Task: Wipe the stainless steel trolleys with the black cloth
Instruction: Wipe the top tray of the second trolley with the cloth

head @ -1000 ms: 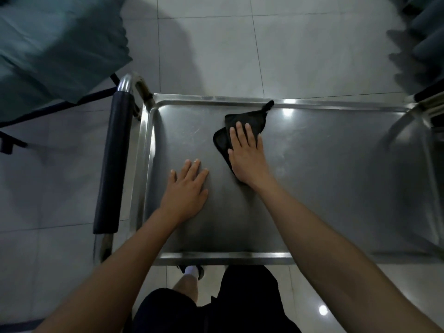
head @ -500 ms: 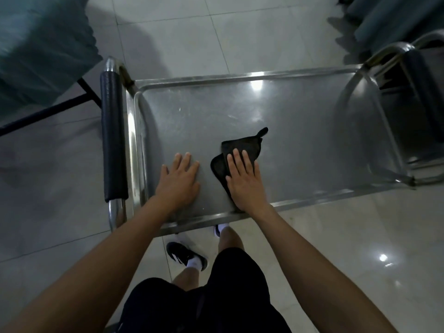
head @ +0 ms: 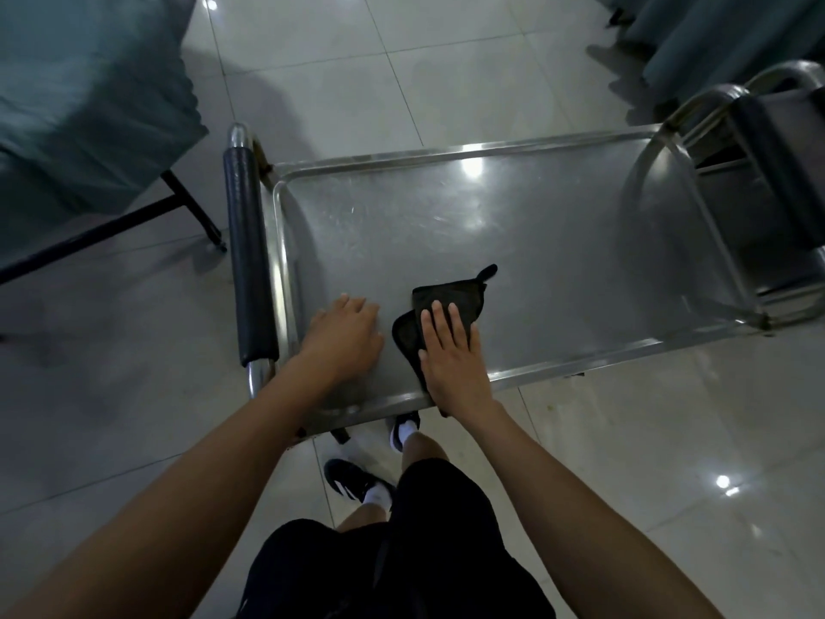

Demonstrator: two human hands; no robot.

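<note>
Black folded cloth (head: 446, 301) lies on the stainless steel trolley's flat top (head: 513, 243), at its near edge, under your right hand (head: 451, 355), fingers straight and together. Pull nearer and it could slide off; your left hand (head: 343, 341), fingers blurred, steadies the wheeled frame.

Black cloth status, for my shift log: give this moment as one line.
right hand flat on black cloth | left hand on trolley top | near edge

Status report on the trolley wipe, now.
Right hand flat on black cloth, pressing it to trolley top near front edge. Left hand resting bare on steel beside it. Nothing in the way.
</note>
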